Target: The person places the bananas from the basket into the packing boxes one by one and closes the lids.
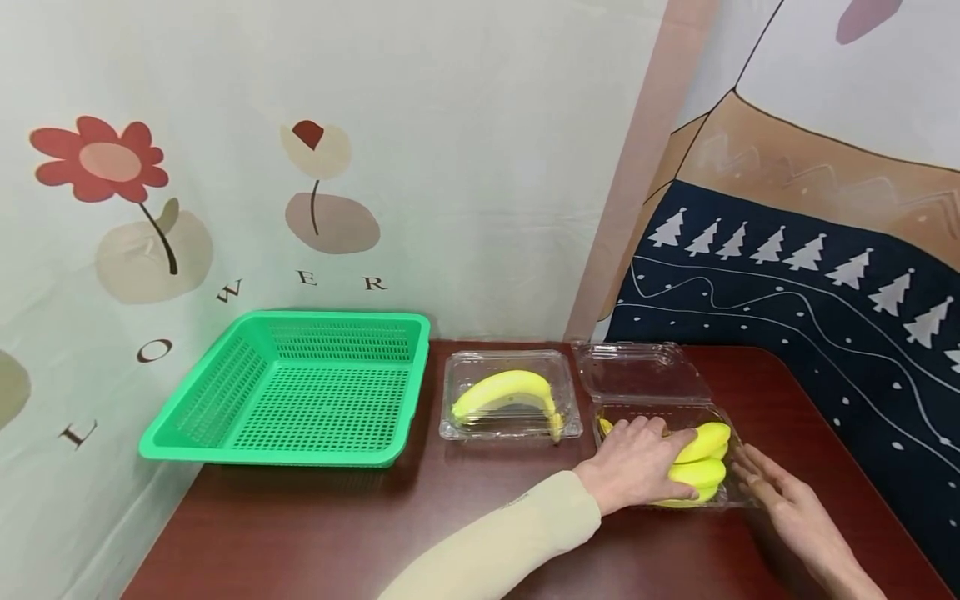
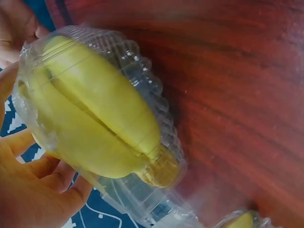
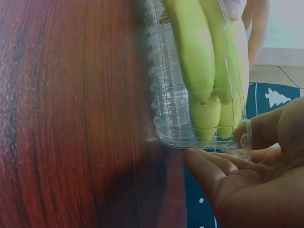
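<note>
A bunch of yellow bananas (image 1: pixel 703 473) lies in a clear plastic clamshell box (image 1: pixel 720 500) at the right of the table, its hinged lid (image 1: pixel 645 371) folded back. Over the bunch my left hand (image 1: pixel 637 462) grips from above, thumb on the near side and fingers on the far side. The stem (image 2: pixel 161 168) shows in the left wrist view. At the box's right end is my right hand (image 1: pixel 795 508), with its fingers extended against the outside wall. In the right wrist view its fingertips (image 3: pixel 194 154) are right at the box's end.
Left of the open box, a closed clear box (image 1: pixel 453 429) has a curved banana (image 1: pixel 506 392) with it. Further left stands a green perforated basket (image 1: pixel 285 457). Printed cloth (image 1: pixel 480 167) hangs behind the dark red table (image 1: pixel 315 533).
</note>
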Tool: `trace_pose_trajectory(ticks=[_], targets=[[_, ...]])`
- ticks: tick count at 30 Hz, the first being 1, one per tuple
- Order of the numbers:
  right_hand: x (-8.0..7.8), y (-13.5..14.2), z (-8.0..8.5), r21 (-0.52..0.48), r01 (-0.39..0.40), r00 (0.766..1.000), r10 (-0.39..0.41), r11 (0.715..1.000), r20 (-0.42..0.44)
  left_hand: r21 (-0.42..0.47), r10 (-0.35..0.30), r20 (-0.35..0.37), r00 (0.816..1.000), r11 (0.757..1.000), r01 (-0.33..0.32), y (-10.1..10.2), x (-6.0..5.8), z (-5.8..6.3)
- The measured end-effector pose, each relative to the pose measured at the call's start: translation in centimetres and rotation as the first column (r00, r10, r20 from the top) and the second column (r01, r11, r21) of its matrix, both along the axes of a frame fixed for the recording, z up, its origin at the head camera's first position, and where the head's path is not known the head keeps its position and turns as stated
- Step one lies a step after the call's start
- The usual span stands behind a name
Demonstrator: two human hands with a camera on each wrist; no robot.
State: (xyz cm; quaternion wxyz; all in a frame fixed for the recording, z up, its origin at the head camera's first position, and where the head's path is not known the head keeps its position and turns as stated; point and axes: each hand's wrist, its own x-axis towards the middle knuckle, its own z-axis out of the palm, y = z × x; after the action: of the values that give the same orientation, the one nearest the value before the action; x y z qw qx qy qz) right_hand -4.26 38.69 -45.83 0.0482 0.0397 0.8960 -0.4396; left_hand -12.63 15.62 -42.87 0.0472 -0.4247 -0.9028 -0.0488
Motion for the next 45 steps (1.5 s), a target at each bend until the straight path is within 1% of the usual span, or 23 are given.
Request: trace_pose_trajectory(ticks=[3, 8, 12, 15, 17, 20, 22, 24, 27, 28, 30, 32, 35, 38, 40, 45], targets=[[0.0, 0.0, -0.2, -0.012, -0.007, 1.0, 0.006, 1.0, -0.011, 0.008, 0.008, 0.007, 1.0, 1.0, -0.008, 0.1, -0.1, -0.3], [0.0, 0.1, -0.5, -0.052, -0.015, 0.999, 0.013, 0.999, -0.041, 0.01, 0.004, -0.016, 1.0, 1.0, -0.004, 0.1, 0.0, -0.7], [0.1, 0.1, -0.7, -0.05, -0.027, 0.998, 0.024, 0.998, -0.066, 0.001, 0.01, -0.023, 1.0, 1.0, -0.01, 0.1, 0.1, -1.0], [0.0, 0.2, -0.7, -0.036, -0.028, 0.998, 0.026, 0.999, -0.056, 0.009, 0.012, -0.001, 1.0, 1.0, -0.012, 0.0, 0.2, -1.1], [-0.2, 0.3, -0.5, -0.017, -0.021, 0.999, 0.021, 1.0, -0.026, 0.027, 0.005, 0.014, 1.0, 1.0, -0.006, -0.1, 0.3, -1.2], [-0.5, 0.5, -0.1, 0.022, -0.003, 1.0, 0.003, 1.0, 0.018, 0.097, -0.011, 0.043, 0.999, 0.995, 0.007, -0.4, 0.3, -1.3], [-0.7, 0.7, 0.3, 0.049, 0.005, 1.0, -0.006, 0.999, 0.029, 0.153, -0.011, 0.055, 0.998, 0.988, 0.003, -0.7, 0.4, -1.2], [-0.8, 0.9, 0.6, 0.075, 0.017, 1.0, -0.017, 0.997, 0.003, 0.213, 0.002, 0.085, 0.996, 0.977, -0.02, -1.0, 0.4, -1.1], [-1.2, 1.4, 1.2, 0.105, 0.031, 0.998, -0.025, 0.994, -0.054, 0.314, 0.038, 0.173, 0.984, 0.945, -0.091, -1.6, 0.4, -0.7], [-1.5, 1.6, 1.4, 0.117, 0.036, 0.997, -0.028, 0.992, -0.072, 0.348, 0.047, 0.215, 0.976, 0.929, -0.122, -1.9, 0.4, -0.6], [-2.1, 2.0, 2.0, 0.13, 0.042, 0.995, -0.03, 0.991, -0.097, 0.417, 0.051, 0.311, 0.949, 0.89, -0.185, -2.3, 0.4, -0.4], [-2.8, 2.4, 2.6, 0.145, 0.04, 0.995, -0.026, 0.989, -0.099, 0.47, 0.044, 0.402, 0.915, 0.848, -0.247, -2.5, 0.4, -0.2], [-3.9, 2.9, 3.4, 0.149, 0.02, 0.995, -0.006, 0.989, -0.096, 0.522, 0.009, 0.511, 0.859, 0.791, -0.319, -2.7, 0.4, -0.1], [-5.0, 3.1, 3.9, 0.127, -0.021, 0.997, 0.03, 0.992, -0.072, 0.558, -0.027, 0.578, 0.816, 0.742, -0.371, -2.8, 0.4, -0.1], [-5.6, 3.1, 4.1, 0.101, -0.049, 0.997, 0.055, 0.994, -0.057, 0.575, -0.039, 0.61, 0.791, 0.709, -0.409, -2.8, 0.3, -0.2], [-7.1, 3.0, 4.2, 0.053, -0.109, 0.993, 0.111, 0.993, -0.041, 0.595, -0.038, 0.668, 0.743, 0.626, -0.504, -3.0, -0.3, -0.6]])
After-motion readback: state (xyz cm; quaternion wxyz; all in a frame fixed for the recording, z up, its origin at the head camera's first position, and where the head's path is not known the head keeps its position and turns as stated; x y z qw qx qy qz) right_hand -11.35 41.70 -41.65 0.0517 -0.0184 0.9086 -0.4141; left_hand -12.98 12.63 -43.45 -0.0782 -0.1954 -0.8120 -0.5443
